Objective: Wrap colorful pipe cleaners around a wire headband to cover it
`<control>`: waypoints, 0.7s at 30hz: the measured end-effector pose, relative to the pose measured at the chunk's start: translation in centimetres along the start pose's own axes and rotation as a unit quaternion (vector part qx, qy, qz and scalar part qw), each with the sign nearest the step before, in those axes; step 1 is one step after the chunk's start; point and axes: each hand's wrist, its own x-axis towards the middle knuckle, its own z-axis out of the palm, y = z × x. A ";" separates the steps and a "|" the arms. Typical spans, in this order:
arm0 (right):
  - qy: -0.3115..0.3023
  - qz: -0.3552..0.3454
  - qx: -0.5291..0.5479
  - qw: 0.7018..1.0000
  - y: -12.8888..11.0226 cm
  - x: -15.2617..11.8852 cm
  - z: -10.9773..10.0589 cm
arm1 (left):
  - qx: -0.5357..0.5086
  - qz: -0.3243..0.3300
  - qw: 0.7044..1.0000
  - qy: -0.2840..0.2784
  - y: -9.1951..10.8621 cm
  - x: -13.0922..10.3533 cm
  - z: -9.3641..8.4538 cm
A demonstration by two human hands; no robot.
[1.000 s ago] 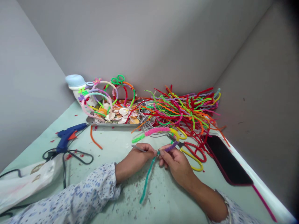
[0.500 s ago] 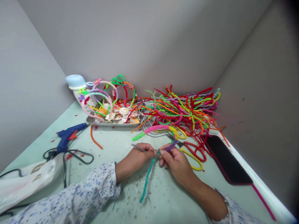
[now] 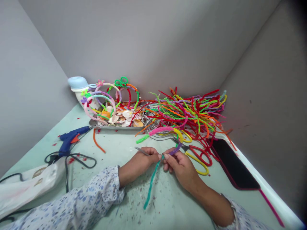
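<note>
A headband (image 3: 163, 131) wrapped in green, pink, yellow and purple fuzzy pipe cleaner arches between my hands. My right hand (image 3: 181, 166) is closed on its purple stretch, thumb and fingers pinched together. From the pinch hangs a teal pipe cleaner (image 3: 150, 188), its loose tail slanting down over the table. My left hand (image 3: 142, 161) is closed too, its fingertips meeting the right ones where the teal strand crosses the band. A thin grey bare end (image 3: 142, 151), seemingly the band's, sticks out past the left thumb. The exact contact under the fingertips is hidden.
Behind my hands are scissors (image 3: 201, 155) with red and yellow handles and a heap of pipe cleaners (image 3: 189, 110). A metal tray (image 3: 120, 128) holds shells, near finished headbands (image 3: 98, 95). A blue glue gun (image 3: 69, 140) lies left, a phone (image 3: 233, 164) right.
</note>
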 end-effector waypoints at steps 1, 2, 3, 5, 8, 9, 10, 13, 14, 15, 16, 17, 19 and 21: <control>-0.001 0.001 0.000 1.000 0.0 0.0 0.0 | 0.000 0.003 1.000 0.000 -0.1 0.1 0.0; -0.001 0.003 0.002 1.000 -0.1 0.0 0.0 | -0.001 0.007 1.000 0.000 -0.3 0.1 0.0; -0.002 0.003 0.003 1.000 -0.1 0.0 0.0 | -0.001 0.009 1.000 0.000 -0.4 0.1 0.0; -0.003 0.003 0.006 1.000 -0.1 0.0 -0.1 | 0.000 0.018 1.000 0.003 -0.4 0.1 0.1; -0.009 -0.003 0.006 1.000 0.0 0.1 -0.1 | 0.000 0.044 0.999 0.015 -0.3 0.0 0.2; -0.011 -0.005 0.004 1.000 0.1 0.2 -0.2 | 0.003 0.050 0.999 0.018 -0.3 0.0 0.2; -0.012 -0.006 0.003 1.000 0.1 0.2 -0.2 | 0.008 0.052 0.998 0.021 -0.3 0.0 0.2; -0.009 -0.005 0.002 1.000 0.3 0.2 -0.2 | 0.013 0.039 0.999 0.026 -0.4 0.0 0.2; -0.009 -0.004 0.003 1.000 0.2 0.2 -0.2 | 0.009 0.034 0.999 0.029 -0.4 0.0 0.2; -0.008 -0.003 0.004 1.000 0.2 0.2 -0.2 | 0.005 0.027 0.999 0.031 -0.5 0.0 0.1; -0.008 -0.002 0.004 1.000 0.2 0.2 -0.2 | 0.000 0.023 0.999 0.032 -0.5 0.0 0.1; -0.009 -0.001 0.003 1.000 0.1 0.2 -0.1 | -0.004 0.020 0.999 0.032 -0.6 0.0 0.1; -0.012 0.000 -0.003 1.000 0.0 0.2 -0.1 | -0.009 0.014 0.999 0.031 -0.6 0.0 0.0; -0.014 0.000 -0.010 1.000 -0.1 0.2 -0.2 | -0.010 0.008 1.000 0.029 -0.5 0.0 0.0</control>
